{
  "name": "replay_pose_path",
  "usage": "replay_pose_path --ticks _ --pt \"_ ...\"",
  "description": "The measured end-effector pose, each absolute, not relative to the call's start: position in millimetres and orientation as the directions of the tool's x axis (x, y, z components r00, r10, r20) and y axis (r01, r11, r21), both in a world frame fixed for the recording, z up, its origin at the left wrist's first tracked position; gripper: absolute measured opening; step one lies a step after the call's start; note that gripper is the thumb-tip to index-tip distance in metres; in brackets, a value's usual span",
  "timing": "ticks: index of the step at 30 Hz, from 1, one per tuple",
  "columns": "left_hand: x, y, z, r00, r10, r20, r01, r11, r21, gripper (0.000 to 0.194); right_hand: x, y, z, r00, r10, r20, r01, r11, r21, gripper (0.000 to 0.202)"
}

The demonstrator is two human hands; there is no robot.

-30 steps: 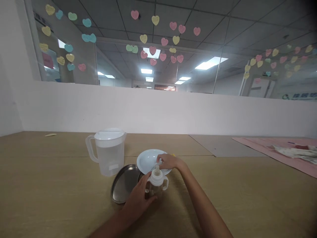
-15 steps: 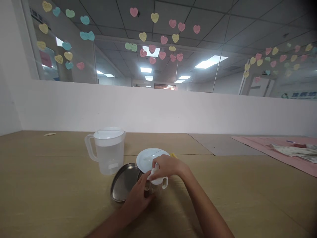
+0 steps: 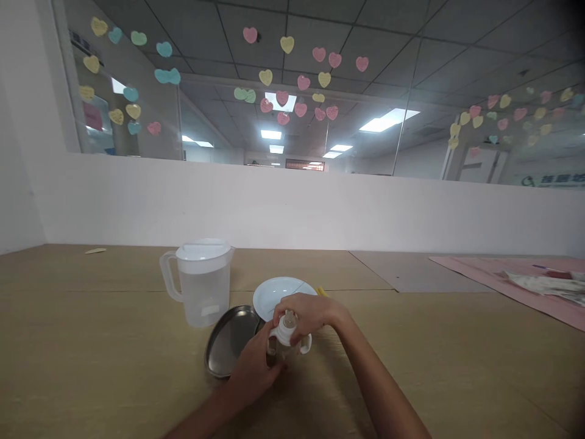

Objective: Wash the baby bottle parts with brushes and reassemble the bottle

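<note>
A clear baby bottle [image 3: 286, 339] with a white collar, a nipple on top and two white side handles stands upright in front of me. My left hand [image 3: 256, 360] is wrapped round its body from the left. My right hand [image 3: 307, 313] comes over from the right, with fingers curled round the white collar below the nipple. Just behind the bottle lies a white plate [image 3: 269, 294], partly covered by my right hand. To the left is a kidney-shaped metal tray [image 3: 228, 344], its right end hidden behind my left hand and the bottle.
A lidded plastic pitcher [image 3: 205, 286] holding clear liquid stands behind the metal tray. Something thin and yellow [image 3: 322, 292] shows by the plate. A pink cloth [image 3: 484, 268] with items on it lies at the far right. A pale flat piece [image 3: 95, 250] rests at the back left.
The fingers of my right hand have turned on the collar, so the nipple and collar show more. My left hand keeps its hold. The whole view has shifted slightly.
</note>
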State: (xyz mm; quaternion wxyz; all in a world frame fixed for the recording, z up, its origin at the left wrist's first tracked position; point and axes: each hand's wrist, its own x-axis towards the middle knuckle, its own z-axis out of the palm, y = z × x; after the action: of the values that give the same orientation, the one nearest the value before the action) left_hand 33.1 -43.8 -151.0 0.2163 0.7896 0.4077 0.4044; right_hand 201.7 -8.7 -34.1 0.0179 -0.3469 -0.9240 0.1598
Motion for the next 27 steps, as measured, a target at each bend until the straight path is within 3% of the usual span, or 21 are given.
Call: replay_pose_path --ticks 2,6,12,18,24,27 --pt "32.0 -43.8 -152.1 0.335 0.830 0.445 0.505 -0.557 0.660 0.062 205.3 -8.3 -32.2 -0.714 0.700 -0.021 0.651 0.653 -0.387 0.049" --pt "31.9 -45.5 -155.0 0.342 0.834 0.434 0.547 -0.552 0.629 0.063 213.2 -5.1 -30.3 -0.551 0.825 0.126 0.719 0.545 -0.431 0.031" --pt "33.8 -47.7 -151.8 0.379 0.832 0.405 0.527 -0.554 0.645 0.063 214.3 -6.7 -29.3 -0.647 0.744 0.166 0.573 0.618 -0.538 0.005" --pt "33.7 -42.8 -149.7 0.396 0.839 0.373 0.564 -0.543 0.622 0.069 222.8 -17.1 -15.0 -0.646 0.675 0.356 0.374 0.687 -0.623 0.016" --pt "28.9 -46.4 -120.5 0.436 0.877 0.202 0.737 -0.476 0.480 0.107 236.5 -30.1 2.2 -0.319 0.701 0.638 0.245 0.711 -0.659 0.010" --pt "30.3 -49.3 -83.3 0.409 0.879 0.244 0.753 -0.476 0.454 0.091 238.0 -33.7 6.8 -0.138 0.612 0.779 0.194 0.788 -0.584 0.008"
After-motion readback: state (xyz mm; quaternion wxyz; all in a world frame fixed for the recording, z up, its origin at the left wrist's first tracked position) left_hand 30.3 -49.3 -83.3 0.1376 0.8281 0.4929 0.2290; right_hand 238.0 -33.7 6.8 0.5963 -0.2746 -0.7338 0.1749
